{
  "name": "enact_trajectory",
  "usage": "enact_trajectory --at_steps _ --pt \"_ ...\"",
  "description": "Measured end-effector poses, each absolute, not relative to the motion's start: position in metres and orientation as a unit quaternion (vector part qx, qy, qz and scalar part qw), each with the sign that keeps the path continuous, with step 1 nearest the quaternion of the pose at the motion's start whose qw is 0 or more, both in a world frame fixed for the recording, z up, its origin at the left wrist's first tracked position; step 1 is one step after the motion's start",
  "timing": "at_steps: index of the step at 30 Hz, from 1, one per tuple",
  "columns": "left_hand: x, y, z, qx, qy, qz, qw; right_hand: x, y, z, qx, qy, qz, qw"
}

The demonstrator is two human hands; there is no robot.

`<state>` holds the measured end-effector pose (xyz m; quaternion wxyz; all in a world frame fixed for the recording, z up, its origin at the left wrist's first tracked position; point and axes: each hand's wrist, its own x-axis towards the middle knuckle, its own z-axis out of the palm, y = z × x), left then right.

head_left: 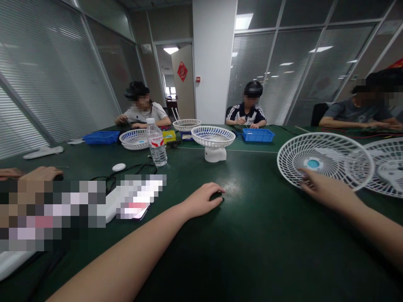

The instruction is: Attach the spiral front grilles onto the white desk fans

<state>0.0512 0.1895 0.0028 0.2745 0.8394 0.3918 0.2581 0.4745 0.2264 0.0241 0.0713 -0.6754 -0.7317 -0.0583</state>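
Observation:
My left hand (204, 199) rests on the green table, palm down. Its fingers are slightly bent, thumb and fingers apart, and it holds nothing. My right hand (321, 184) reaches over the near side of a round white fan grille (289, 153) with a blue disc at its centre. Its fingers are stretched toward that disc, apart from one another; whether they touch the grille I cannot tell. A second white fan grille (390, 155) lies at the right, partly behind the first. Ahead of my left hand stands a white fan head (215, 153) with an open basket-like grille facing up.
A water bottle (156, 144), a round white piece (119, 167) and black cables are at the left. Beside them lies a lit phone (143, 199), blurred. Blue trays (258, 135) and more grilles (134, 140) stand farther back. Several people sit around the table (252, 251).

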Motion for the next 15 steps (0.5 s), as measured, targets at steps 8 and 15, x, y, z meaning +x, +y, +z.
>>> enact_trajectory --at_steps 8,15 --pt "0.046 0.21 -0.008 0.611 0.429 0.462 0.478 0.311 0.14 0.042 -0.431 -0.901 -0.026 0.049" --pt "0.028 0.217 0.004 0.416 0.285 0.469 0.725 0.313 0.115 0.087 -0.157 -0.956 -0.108 0.222"
